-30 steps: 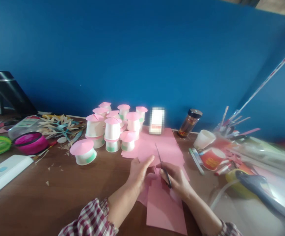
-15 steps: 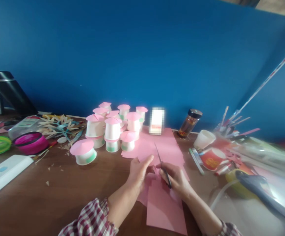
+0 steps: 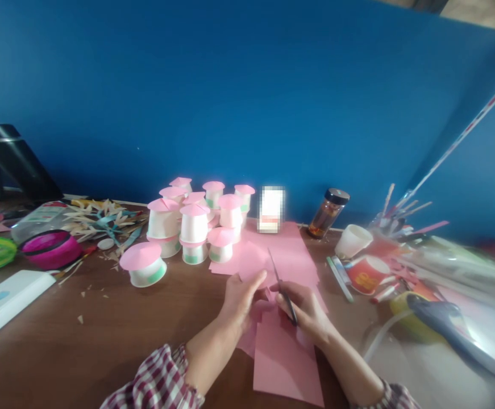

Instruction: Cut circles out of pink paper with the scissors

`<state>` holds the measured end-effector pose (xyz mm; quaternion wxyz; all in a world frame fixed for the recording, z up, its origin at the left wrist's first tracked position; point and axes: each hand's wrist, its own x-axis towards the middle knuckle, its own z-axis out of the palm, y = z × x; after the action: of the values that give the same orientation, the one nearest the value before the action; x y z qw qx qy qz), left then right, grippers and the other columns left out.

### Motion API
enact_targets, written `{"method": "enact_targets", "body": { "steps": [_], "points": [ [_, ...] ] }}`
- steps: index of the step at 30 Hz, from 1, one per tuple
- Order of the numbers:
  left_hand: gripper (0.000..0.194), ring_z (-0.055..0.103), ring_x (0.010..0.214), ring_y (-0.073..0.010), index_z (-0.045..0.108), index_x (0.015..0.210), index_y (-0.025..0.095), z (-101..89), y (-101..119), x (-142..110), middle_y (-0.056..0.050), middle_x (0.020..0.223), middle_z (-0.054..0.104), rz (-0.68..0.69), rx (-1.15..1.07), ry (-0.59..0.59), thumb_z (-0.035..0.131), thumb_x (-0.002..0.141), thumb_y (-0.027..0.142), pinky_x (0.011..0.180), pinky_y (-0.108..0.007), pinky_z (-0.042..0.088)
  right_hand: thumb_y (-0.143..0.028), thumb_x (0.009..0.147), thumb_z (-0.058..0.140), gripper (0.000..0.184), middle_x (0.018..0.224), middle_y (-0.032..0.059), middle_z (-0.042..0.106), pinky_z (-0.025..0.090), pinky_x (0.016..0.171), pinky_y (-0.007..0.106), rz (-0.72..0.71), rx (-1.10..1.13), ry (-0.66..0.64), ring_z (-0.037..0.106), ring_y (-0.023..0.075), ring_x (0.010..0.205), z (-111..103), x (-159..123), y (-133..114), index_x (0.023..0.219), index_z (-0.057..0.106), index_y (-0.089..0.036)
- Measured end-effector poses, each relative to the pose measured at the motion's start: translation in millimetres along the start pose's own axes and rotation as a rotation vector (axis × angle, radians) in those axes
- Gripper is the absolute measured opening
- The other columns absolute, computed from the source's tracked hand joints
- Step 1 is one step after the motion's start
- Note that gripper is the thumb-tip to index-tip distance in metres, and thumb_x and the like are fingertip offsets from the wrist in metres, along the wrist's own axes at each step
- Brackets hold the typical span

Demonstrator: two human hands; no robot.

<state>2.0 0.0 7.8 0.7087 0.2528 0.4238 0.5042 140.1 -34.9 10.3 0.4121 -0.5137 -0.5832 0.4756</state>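
Note:
In the head view, my right hand is closed around dark-handled scissors, whose thin blade points up and away from me. My left hand is closed on a small piece of pink paper, which sits between the two hands; its fingertips are partly hidden. Beneath my hands lies a pink paper strip, with larger pink sheets farther back. To the left stand several white paper cups topped with pink paper cones, some stacked; one capped cup stands apart, nearer to me.
A phone-like blurred screen and a lidded jar stand by the blue wall. At right are a red cup, markers, plastic bags and a yellow-and-grey tool. At left lie a power strip, a pink pouch and paper scraps.
The whole view has shifted very slightly. My hands, the scissors and the pink paper keep nearly the same position.

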Motion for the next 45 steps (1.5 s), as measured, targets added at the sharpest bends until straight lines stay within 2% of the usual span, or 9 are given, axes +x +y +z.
{"method": "enact_targets", "body": {
  "steps": [8, 17, 28, 36, 45],
  "points": [
    [0.026, 0.054, 0.041, -0.0155, 0.054, 0.071, 0.015, 2.3, 1.9, -1.4, 0.001, 0.050, 0.052, -0.007, -0.002, 0.047, 0.075, 0.062, 0.027, 0.034, -0.027, 0.046, -0.053, 0.076, 0.063, 0.046, 0.051, -0.0038, 0.046, 0.036, 0.041, 0.021, -0.014, -0.012, 0.035, 0.043, 0.0098, 0.044, 2.6, -0.2, -0.6, 0.092, 0.064, -0.010],
    [0.038, 0.058, 0.046, -0.0163, 0.054, 0.077, 0.015, -0.8, -3.1, 1.1, 0.001, 0.053, 0.053, 0.001, -0.031, 0.020, 0.079, 0.059, 0.037, 0.036, -0.025, 0.048, -0.054, 0.077, 0.061, 0.048, 0.051, -0.0037, 0.048, 0.039, 0.041, 0.023, 0.010, -0.001, 0.013, 0.046, 0.0111, 0.045, 1.0, 0.0, 1.1, 0.096, 0.063, -0.010],
    [0.029, 0.055, 0.043, -0.0146, 0.059, 0.077, 0.012, 2.2, -0.1, -2.2, -0.001, 0.054, 0.056, -0.003, -0.019, 0.017, 0.077, 0.061, 0.029, 0.035, -0.025, 0.047, -0.052, 0.076, 0.064, 0.047, 0.057, -0.0028, 0.049, 0.038, 0.043, 0.022, 0.038, 0.069, -0.018, 0.044, 0.0100, 0.047, 0.1, 0.3, 2.8, 0.098, 0.062, -0.011],
    [0.032, 0.060, 0.049, -0.0192, 0.060, 0.079, 0.011, -0.8, -5.8, 1.2, -0.005, 0.060, 0.060, 0.018, -0.004, 0.003, 0.077, 0.062, 0.033, 0.038, -0.029, 0.050, -0.053, 0.077, 0.062, 0.045, 0.055, -0.0025, 0.049, 0.037, 0.043, 0.022, 0.001, -0.003, -0.006, 0.045, 0.0110, 0.047, 0.0, 0.4, -1.1, 0.094, 0.063, -0.011],
    [0.031, 0.058, 0.048, -0.0181, 0.056, 0.076, 0.013, -1.0, -3.5, 0.5, -0.002, 0.057, 0.056, 0.009, 0.004, 0.010, 0.076, 0.063, 0.033, 0.037, -0.028, 0.048, -0.052, 0.079, 0.060, 0.043, 0.053, -0.0031, 0.047, 0.037, 0.042, 0.022, -0.025, -0.071, 0.009, 0.044, 0.0105, 0.045, -0.3, -0.5, -4.9, 0.090, 0.063, -0.011]
  ]
}}
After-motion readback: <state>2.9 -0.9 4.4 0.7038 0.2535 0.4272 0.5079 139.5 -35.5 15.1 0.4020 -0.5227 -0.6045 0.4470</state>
